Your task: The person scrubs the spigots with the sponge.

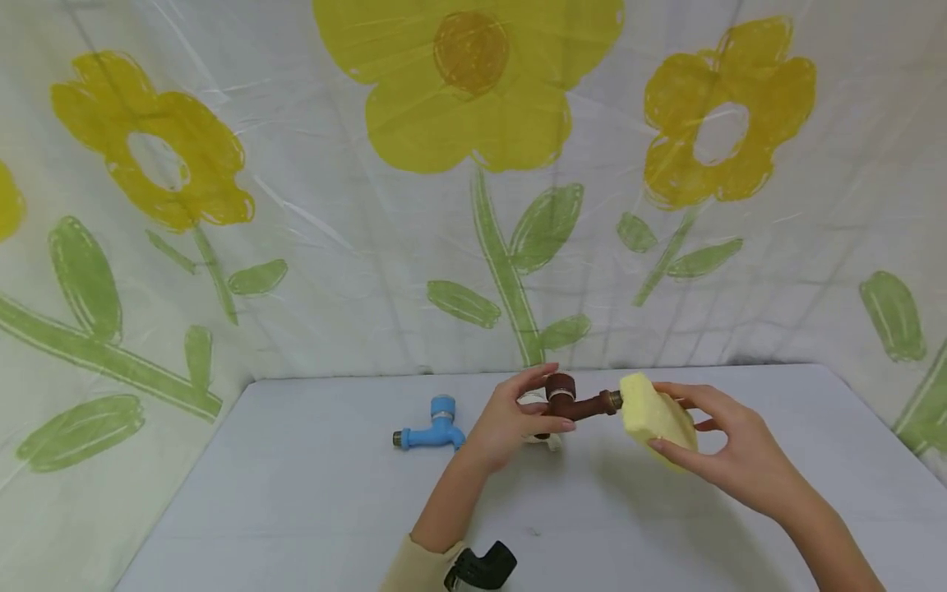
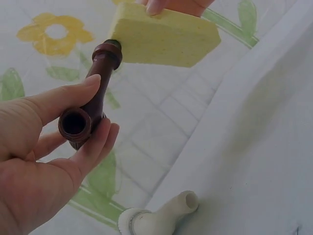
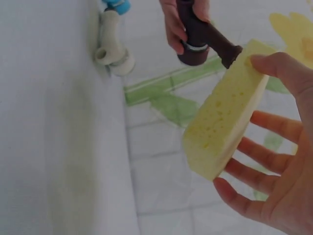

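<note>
In the head view, the left hand grips a brown tap fitting above the far middle of the white table, fingers and thumb curled round its left end. The right hand pinches a yellow sponge between thumb and fingertips, and the sponge's left face touches the fitting's right tip. A blue tap fitting lies on the table to the left, well apart from the hands, and a white fitting lies mostly hidden under the left hand. In the left wrist view, the left hand wraps the brown tap fitting near its open round mouth; the far end meets the yellow sponge, and the white fitting lies on the table below. In the right wrist view, the right hand holds the sponge edgewise, fingers spread behind it, thumb on its upper edge, with the brown fitting pressed against its upper face; the white fitting lies on the table to the far left.
</note>
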A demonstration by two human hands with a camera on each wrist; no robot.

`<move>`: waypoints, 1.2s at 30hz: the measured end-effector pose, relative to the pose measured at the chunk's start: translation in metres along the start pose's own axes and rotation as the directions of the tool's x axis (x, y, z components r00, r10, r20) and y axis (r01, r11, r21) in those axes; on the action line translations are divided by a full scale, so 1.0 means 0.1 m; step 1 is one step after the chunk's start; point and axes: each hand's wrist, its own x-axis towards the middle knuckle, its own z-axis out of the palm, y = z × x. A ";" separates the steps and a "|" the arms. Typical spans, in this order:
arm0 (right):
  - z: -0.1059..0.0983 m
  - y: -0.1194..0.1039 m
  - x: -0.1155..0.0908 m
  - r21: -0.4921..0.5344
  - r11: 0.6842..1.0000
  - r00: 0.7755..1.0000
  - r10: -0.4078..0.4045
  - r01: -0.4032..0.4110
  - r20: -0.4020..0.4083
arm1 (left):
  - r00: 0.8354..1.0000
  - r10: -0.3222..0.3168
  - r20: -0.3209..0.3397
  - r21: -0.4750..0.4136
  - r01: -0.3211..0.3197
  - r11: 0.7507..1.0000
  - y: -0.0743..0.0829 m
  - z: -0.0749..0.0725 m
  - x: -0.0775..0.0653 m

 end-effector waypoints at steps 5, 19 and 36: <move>0.01 -0.01 0.00 0.009 1.000 1.000 -0.022 0.022 0.000 | 1.000 -0.028 -0.012 -0.035 0.027 0.999 0.05 -0.06 0.00; 0.06 -0.07 0.02 0.028 0.997 0.996 -0.069 0.071 -0.059 | 0.999 -0.012 0.035 -0.091 0.015 0.996 0.16 -0.06 -0.05; 0.00 -0.05 0.00 -0.014 0.997 0.996 -0.071 0.070 -0.060 | 0.995 0.033 0.095 -0.301 -0.003 0.953 0.10 -0.01 -0.03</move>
